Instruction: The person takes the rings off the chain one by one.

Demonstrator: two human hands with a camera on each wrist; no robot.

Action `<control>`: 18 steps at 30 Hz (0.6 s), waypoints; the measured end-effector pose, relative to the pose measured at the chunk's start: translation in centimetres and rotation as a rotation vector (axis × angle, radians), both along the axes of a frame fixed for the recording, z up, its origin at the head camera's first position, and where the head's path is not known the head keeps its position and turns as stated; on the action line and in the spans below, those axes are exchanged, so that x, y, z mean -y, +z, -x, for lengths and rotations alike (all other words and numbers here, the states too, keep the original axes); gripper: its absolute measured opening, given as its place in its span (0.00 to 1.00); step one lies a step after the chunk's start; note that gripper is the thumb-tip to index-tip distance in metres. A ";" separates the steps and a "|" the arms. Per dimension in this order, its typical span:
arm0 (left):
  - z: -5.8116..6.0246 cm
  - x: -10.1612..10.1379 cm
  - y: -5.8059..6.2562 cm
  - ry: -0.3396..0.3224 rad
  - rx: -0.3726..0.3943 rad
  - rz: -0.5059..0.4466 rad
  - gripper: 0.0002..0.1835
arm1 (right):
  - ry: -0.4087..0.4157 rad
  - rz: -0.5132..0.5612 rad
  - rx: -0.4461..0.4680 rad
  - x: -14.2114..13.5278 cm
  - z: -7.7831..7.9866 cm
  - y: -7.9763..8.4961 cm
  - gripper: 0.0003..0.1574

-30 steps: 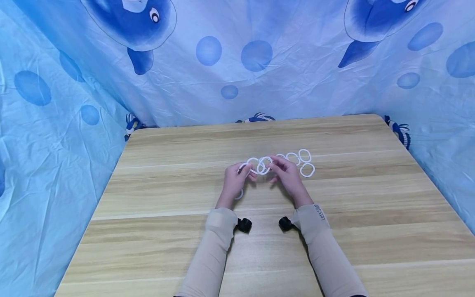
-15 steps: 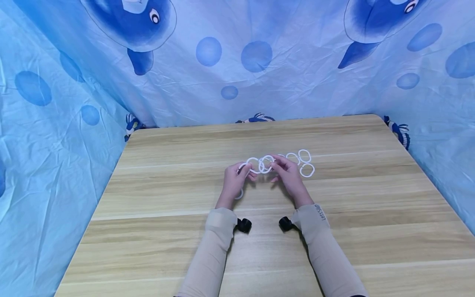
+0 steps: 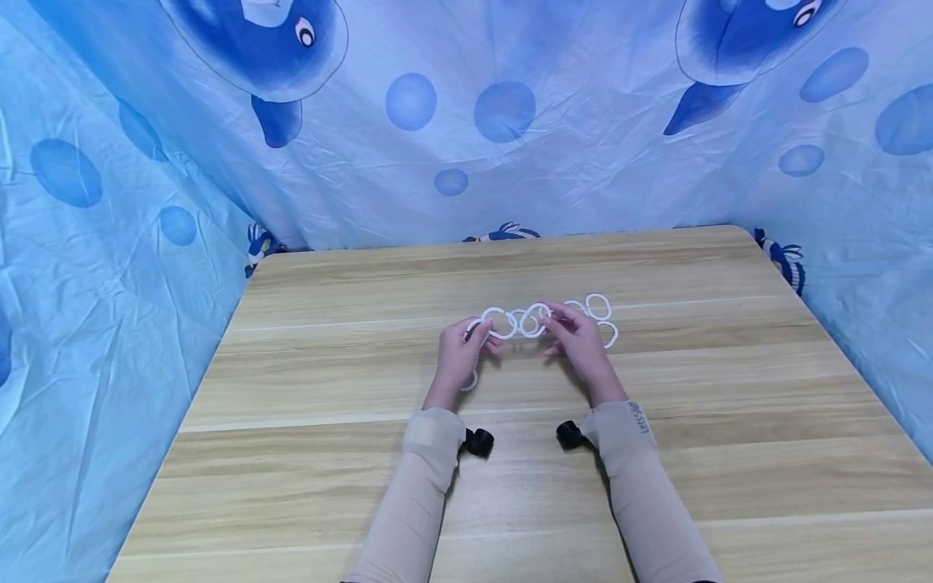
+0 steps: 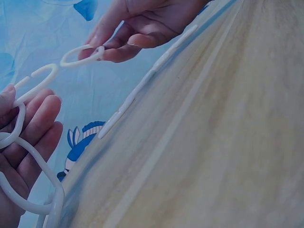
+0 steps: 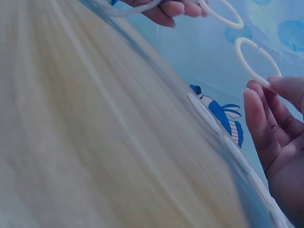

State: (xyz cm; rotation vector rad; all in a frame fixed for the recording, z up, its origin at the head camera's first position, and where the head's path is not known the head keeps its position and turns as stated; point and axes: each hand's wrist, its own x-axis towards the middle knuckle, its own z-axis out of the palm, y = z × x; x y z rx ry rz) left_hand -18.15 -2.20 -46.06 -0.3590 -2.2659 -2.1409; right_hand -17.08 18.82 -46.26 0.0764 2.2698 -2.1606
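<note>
My left hand (image 3: pixel 459 355) pinches a white plastic ring (image 4: pixel 45 73) that has a gap in it. Linked white rings (image 4: pixel 56 202) trail down over its palm in the left wrist view. Opposite it, my right hand (image 3: pixel 585 348) pinches another white ring (image 5: pixel 241 56), which shows a thin slit in the right wrist view. Both hands are raised above the table, and in the wrist views the two pinched rings stand close together with a small space between them. The head view shows them overlapping a further white ring between the hands.
Several loose white rings (image 3: pixel 598 306) lie on the wooden table (image 3: pixel 350 453) behind and beside my right hand. Part of a ring (image 3: pixel 472 380) shows under my left wrist. A blue dolphin-print curtain (image 3: pixel 452 121) hangs around the table's far and side edges.
My right hand has shifted a little to the right with its ring, so the two pinched rings sit further apart. My left hand has stayed almost still.
</note>
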 end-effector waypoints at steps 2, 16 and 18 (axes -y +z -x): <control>0.0 0.0 0.0 0.002 -0.002 -0.001 0.15 | 0.008 -0.028 0.002 -0.3 0.0 0.0 0.25; 0.1 0.1 0.0 -0.010 0.018 -0.004 0.16 | 0.100 -0.160 0.033 -1.5 0.0 -0.2 0.25; 0.1 0.0 0.0 -0.009 0.020 -0.009 0.15 | 0.114 -0.161 0.043 -1.5 0.0 -0.2 0.24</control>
